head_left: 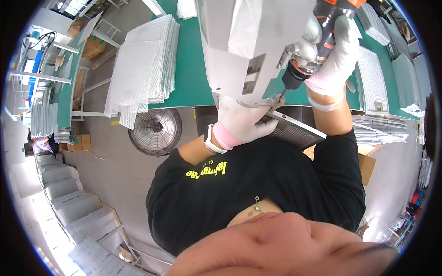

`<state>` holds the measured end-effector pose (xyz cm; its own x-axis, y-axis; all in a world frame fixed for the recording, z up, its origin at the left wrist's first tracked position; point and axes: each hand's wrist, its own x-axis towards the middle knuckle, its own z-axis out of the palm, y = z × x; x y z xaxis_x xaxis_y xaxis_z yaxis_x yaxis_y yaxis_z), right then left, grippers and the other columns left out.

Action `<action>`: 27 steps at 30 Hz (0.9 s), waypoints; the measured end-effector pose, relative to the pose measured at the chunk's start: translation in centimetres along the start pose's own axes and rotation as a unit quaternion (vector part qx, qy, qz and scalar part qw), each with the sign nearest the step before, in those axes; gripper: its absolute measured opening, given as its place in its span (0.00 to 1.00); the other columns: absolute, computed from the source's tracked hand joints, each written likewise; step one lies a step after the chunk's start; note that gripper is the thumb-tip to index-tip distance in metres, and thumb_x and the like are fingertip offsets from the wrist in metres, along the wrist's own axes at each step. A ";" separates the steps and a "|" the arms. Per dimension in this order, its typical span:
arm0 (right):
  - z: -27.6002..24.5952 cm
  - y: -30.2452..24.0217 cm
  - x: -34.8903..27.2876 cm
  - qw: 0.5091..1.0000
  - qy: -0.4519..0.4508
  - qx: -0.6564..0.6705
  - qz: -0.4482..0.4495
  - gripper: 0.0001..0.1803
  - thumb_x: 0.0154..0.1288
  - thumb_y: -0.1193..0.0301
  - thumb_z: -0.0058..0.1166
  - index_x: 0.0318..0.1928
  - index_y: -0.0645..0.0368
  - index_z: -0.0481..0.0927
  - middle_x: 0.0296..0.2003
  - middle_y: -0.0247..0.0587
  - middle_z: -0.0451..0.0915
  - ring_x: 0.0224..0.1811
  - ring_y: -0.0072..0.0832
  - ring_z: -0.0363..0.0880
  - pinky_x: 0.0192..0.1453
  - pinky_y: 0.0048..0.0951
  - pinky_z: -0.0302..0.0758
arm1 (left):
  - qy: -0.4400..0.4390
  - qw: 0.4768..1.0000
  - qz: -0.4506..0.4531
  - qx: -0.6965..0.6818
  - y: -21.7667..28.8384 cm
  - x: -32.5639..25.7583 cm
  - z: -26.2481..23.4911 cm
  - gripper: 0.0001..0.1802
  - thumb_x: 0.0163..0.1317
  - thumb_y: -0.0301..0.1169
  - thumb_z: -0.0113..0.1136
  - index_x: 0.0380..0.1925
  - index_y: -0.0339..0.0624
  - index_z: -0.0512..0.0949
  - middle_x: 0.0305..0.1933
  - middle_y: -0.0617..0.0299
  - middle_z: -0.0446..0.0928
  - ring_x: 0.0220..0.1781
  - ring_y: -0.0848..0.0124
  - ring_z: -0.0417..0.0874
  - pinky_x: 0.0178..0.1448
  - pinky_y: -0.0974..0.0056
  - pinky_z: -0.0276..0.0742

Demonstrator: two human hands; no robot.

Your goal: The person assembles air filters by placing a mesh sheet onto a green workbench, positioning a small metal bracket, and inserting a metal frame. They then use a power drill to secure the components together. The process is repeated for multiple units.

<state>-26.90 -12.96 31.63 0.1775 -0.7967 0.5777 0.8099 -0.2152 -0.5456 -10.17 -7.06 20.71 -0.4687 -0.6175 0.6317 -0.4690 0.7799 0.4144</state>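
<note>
Worker's head at 5 o'clk, nearer L hand holds, half-curled, mesh frame (to its 4, axis 10–4), R hand wraps drill.

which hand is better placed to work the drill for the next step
Probably the right hand: it grips the drill, whose bit points toward the framed mesh panel, while the left hand is at that panel's edge.
</note>
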 end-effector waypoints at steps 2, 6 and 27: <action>0.0 0.2 0.3 1.000 0.005 -0.015 0.006 0.45 0.71 0.49 0.56 0.77 0.52 0.49 0.28 0.34 0.73 0.21 0.23 0.70 0.25 0.24 0.68 | 0.000 1.000 -0.002 -0.005 -0.3 0.4 -0.3 0.19 0.43 0.42 0.72 0.38 0.53 0.87 0.25 0.70 0.78 0.26 0.66 0.78 0.35 0.57 0.66; -1.1 -1.1 3.2 0.980 0.075 -0.182 -0.036 0.37 0.73 0.53 0.54 0.75 0.53 0.58 0.30 0.33 0.76 0.24 0.22 0.73 0.26 0.22 0.70 | 0.002 0.995 -0.022 0.098 -3.1 1.5 0.0 0.12 0.48 0.40 0.69 0.31 0.49 0.83 0.24 0.62 0.78 0.28 0.60 0.80 0.37 0.53 0.68; -4.7 -2.2 0.5 0.951 0.111 -0.276 -0.080 0.16 0.75 0.58 0.50 0.48 0.58 0.73 0.34 0.36 0.77 0.28 0.22 0.75 0.29 0.23 0.70 | 0.164 0.924 0.066 -0.339 -5.9 13.0 -2.3 0.34 0.60 0.32 0.62 0.66 0.39 0.64 0.68 0.51 0.67 0.64 0.62 0.72 0.71 0.58 0.67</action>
<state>-31.25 -15.51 30.29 -0.0960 -0.8156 0.5706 0.3881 -0.5585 -0.7331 -11.77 -19.52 27.99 -0.1835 -0.5342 0.8252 0.2045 0.8003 0.5636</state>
